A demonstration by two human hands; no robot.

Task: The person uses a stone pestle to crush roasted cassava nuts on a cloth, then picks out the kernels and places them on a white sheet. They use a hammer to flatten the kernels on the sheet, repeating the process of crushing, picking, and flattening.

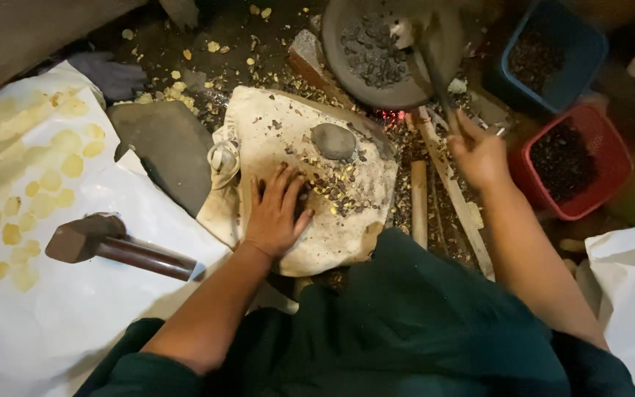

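Under your left hand point(277, 213) lies a pale cloth-covered block point(288, 140), and that hand rests flat with fingers spread on a scatter of dark seeds and husks point(339, 191). Just beyond the fingertips, up and to the right, sits a smooth grey stone point(333, 141), nearer this hand than the other. Your right hand point(479, 154) is closed on a dark stick-like tool point(435, 66); its long axis runs up and away into the round pan of dark seeds point(372, 55). Blur hides its tip. Glowing embers point(389, 115) show beneath the pan. A red basket point(578, 158) and a blue tub point(553, 51) stand right of it, well apart from the hammer point(104, 242) on the white sheet point(75, 309).
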